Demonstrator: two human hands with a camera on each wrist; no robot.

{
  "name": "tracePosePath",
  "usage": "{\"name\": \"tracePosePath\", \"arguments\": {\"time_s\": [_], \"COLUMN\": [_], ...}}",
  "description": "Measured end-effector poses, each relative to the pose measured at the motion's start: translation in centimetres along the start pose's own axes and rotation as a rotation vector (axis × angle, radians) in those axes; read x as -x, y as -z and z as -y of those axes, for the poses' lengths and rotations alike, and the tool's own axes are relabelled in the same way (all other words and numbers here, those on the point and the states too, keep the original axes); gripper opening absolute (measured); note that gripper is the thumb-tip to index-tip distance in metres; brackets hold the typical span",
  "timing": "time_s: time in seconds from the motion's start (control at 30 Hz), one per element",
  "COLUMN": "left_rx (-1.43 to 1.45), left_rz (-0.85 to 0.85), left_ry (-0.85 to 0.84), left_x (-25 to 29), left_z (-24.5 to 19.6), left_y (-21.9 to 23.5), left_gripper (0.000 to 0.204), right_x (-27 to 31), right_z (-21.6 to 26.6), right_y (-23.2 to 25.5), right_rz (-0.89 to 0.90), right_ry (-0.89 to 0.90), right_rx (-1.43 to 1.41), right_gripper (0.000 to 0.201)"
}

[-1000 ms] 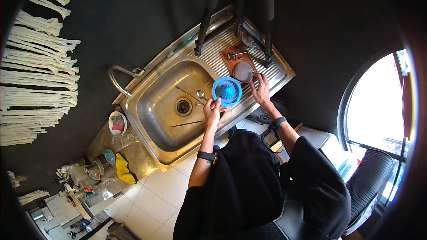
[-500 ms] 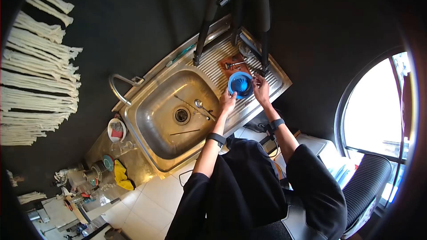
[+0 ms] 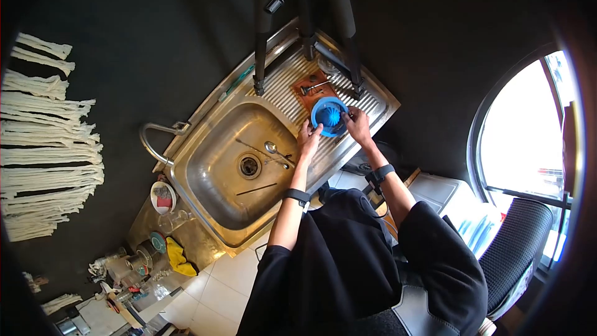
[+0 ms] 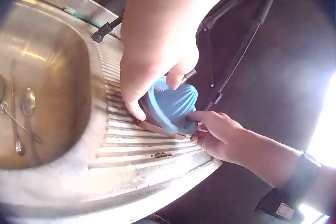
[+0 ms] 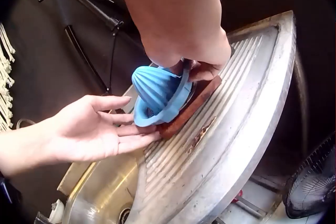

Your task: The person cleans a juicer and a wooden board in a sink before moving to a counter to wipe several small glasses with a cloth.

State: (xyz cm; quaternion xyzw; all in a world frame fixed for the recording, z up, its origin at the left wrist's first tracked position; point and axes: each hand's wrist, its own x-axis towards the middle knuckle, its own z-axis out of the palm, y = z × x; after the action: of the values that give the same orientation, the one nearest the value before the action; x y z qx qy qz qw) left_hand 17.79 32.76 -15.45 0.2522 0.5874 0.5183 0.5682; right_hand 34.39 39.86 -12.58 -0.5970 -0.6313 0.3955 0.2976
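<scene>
A blue citrus juicer top (image 3: 329, 116) with a ribbed cone and strainer slots sits over the brown board (image 5: 184, 113) on the ribbed drainboard. It is tilted in the right wrist view. My right hand (image 3: 359, 127) pinches its rim between thumb and fingers. At the opposite side, my left hand (image 5: 92, 129) has its fingers nearly straight, the tips at the rim's underside and the thumb spread above. The round container seen earlier on the board is hidden beneath the juicer top. Beside it on the board lies a small metal utensil (image 3: 314, 88).
The steel sink (image 3: 214, 143) holds a spoon (image 4: 28, 102) and several thin utensils near the drain. Black tripod legs (image 3: 260, 56) stand on the drainboard behind my hands. A faucet (image 3: 144, 137), a white bowl (image 3: 171, 204) and a yellow cloth (image 3: 178, 258) lie to the left.
The juicer top has moved right from over the sink edge onto the round container on the board. My right hand has come to its rim; my left fingers have loosened.
</scene>
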Motion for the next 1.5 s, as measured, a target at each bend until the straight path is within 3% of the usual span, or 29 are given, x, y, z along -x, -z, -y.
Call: {"name": "tracePosePath", "arguments": {"time_s": [0.13, 0.17, 0.2, 0.27, 0.37, 0.47, 0.53, 0.6, 0.7, 0.73, 0.8, 0.83, 0.87, 0.9, 0.97, 1.0, 1.07, 1.13, 1.2, 1.27, 1.37, 1.4, 1.43, 1.47, 1.5], "left_rx": [0.033, 0.073, 0.075, 0.063, 0.055, 0.123, -0.115, -0.130, -0.094, -0.098, -0.084, -0.056, -0.012, -0.025, -0.080, -0.124, -0.115, -0.128, -0.079, 0.009, 0.026, 0.048, 0.096, 0.059, 0.040], "left_rz": [-0.033, 0.100, 0.103, 0.049, 0.010, -0.023, -0.037, -0.038, -0.047, -0.034, -0.001, -0.010, 0.004, 0.026, 0.040, 0.032, 0.044, 0.039, 0.002, -0.033, -0.048, -0.087, -0.123, -0.186, -0.235], "left_ry": [0.147, 0.125, 0.125, -0.043, -0.011, 0.009, 0.021, 0.069, 0.044, 0.057, -0.007, -0.035, 0.025, 0.038, 0.036, 0.029, 0.027, 0.014, -0.015, -0.073, -0.185, -0.202, -0.244, -0.240, -0.251], "left_x": [0.6, 0.1, 0.1, 0.2, 0.5, 0.3, 0.5, 1.0, 1.9, 2.1, 2.3, 2.6, 3.7, 4.3, 5.6, 6.5, 7.3, 8.7, 10.3, 12.4, 15.5, 16.6, 17.4, 19.2, 21.1], "left_z": [-1.2, -0.5, -0.3, 0.0, -0.1, 1.2, 1.2, 1.2, 1.0, 1.1, 1.5, 1.1, -0.4, -0.5, -1.4, -2.3, -2.3, -2.9, -3.3, -3.3, -3.1, -2.8, -1.6, -3.1, -4.3], "left_y": [-0.9, -0.8, -1.4, -3.0, -3.1, -1.9, -1.0, -0.3, 0.2, 0.8, 1.8, 2.0, 1.7, 2.1, 1.9, 2.2, 3.1, 3.8, 4.4, 5.1, 7.8, 8.7, 10.1, 11.0, 11.9], "left_gripper": [0.057, 0.063, 0.063, 0.060, 0.067, 0.074, 0.077, 0.071, 0.061, 0.061, 0.057, 0.055, 0.052, 0.049, 0.043, 0.040, 0.036, 0.037, 0.039, 0.041, 0.038, 0.039, 0.037, 0.035, 0.033], "right_x": [-0.2, -0.3, -0.3, -0.6, -0.8, -0.5, -0.5, -0.4, -0.6, -0.6, -1.0, -1.1, -0.6, 0.7, 1.7, 2.5, 3.0, 3.6, 4.6, 6.2, 8.8, 9.9, 11.4, 12.0, 14.1], "right_z": [0.2, 0.2, 0.3, -0.2, -0.5, -0.2, -0.6, -0.9, -0.7, -0.6, -1.0, -1.3, -0.5, 1.0, 3.0, 6.2, 8.5, 10.4, 13.1, 16.1, 18.8, 19.5, 20.9, 19.7, 22.1], "right_y": [0.6, 0.7, 0.9, 0.7, 0.3, 0.6, 0.6, 0.7, 0.5, 0.6, 0.0, -0.6, 0.0, 0.4, 2.2, 3.4, 3.1, 1.7, 0.9, -0.4, -4.1, -5.2, -6.2, -9.1, -9.5], "right_rz": [-0.073, -0.030, 0.013, 0.010, -0.082, -0.048, -0.035, -0.022, -0.074, -0.097, -0.133, -0.196, -0.142, -0.225, -0.049, 0.063, 0.180, 0.162, 0.324, 0.390, 0.692, 0.733, 0.818, 0.812, 0.860], "right_ry": [-0.085, -0.137, -0.188, -0.165, -0.213, -0.255, -0.236, -0.190, -0.285, -0.264, -0.327, -0.273, -0.297, -0.137, 0.006, 0.045, 0.176, 0.412, 0.422, 0.583, 0.466, 0.571, 0.527, 0.530, 0.605], "right_rx": [-0.018, -0.144, -0.270, -0.374, -0.500, -0.464, -0.427, -0.428, -0.507, -0.342, -0.291, -0.226, -0.192, -0.273, -0.093, -0.014, -0.036, -0.092, -0.071, -0.100, -0.188, -0.137, -0.177, -0.189, -0.112], "right_gripper": [0.028, 0.028, 0.028, 0.028, 0.035, 0.039, 0.041, 0.046, 0.049, 0.051, 0.050, 0.049, 0.040, 0.032, 0.026, 0.026, 0.027, 0.026, 0.026, 0.026, 0.016, 0.014, 0.012, 0.014, 0.014]}}
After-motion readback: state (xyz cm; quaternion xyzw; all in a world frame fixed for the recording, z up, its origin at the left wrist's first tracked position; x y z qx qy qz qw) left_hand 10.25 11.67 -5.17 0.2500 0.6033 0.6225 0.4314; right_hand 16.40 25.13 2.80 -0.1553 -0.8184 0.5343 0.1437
